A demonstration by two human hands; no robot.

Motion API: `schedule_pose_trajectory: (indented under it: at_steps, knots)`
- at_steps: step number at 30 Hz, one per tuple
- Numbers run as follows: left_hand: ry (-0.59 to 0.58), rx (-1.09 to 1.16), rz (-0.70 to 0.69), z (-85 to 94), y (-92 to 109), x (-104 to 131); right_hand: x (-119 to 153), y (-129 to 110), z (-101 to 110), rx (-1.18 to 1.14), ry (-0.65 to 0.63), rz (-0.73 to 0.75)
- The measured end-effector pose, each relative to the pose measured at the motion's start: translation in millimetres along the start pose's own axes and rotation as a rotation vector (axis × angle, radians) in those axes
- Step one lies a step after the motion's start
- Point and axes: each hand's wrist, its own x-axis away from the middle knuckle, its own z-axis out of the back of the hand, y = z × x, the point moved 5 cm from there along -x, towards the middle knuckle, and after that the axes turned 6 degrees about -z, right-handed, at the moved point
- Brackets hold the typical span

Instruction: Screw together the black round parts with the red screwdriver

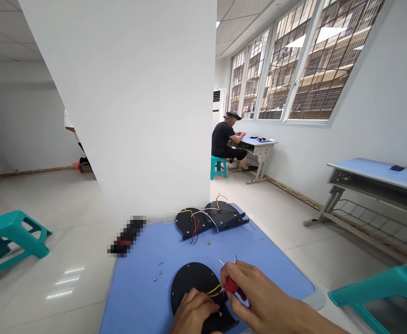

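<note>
A round black plate (192, 283) with coloured wires lies at the near edge of a blue table (147, 297). My left hand (192, 311) presses down on the plate's near side, fingers curled. My right hand (255, 292) grips a small red-handled tool (231, 286), its tip over the plate by the yellow and white wires. Two more black wired assemblies (208, 220) rest at the table's far edge. Several small screws (158, 271) lie loose left of the plate.
A white pillar (133, 106) stands just beyond the table. Teal stools (8, 243) sit on the floor left and right (380, 290). Another person (226, 141) sits at a far desk under the windows. A second blue desk (377, 178) stands at right.
</note>
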Motion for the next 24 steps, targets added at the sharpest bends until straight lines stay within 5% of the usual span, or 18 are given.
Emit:
schedule_pose_trajectory:
  at_steps: [24]
  knots:
    - [0.111, -0.142, -0.126, -26.8, -24.1, 8.3, 1.7, -7.9, 3.0, 0.043, -0.018, -0.021]
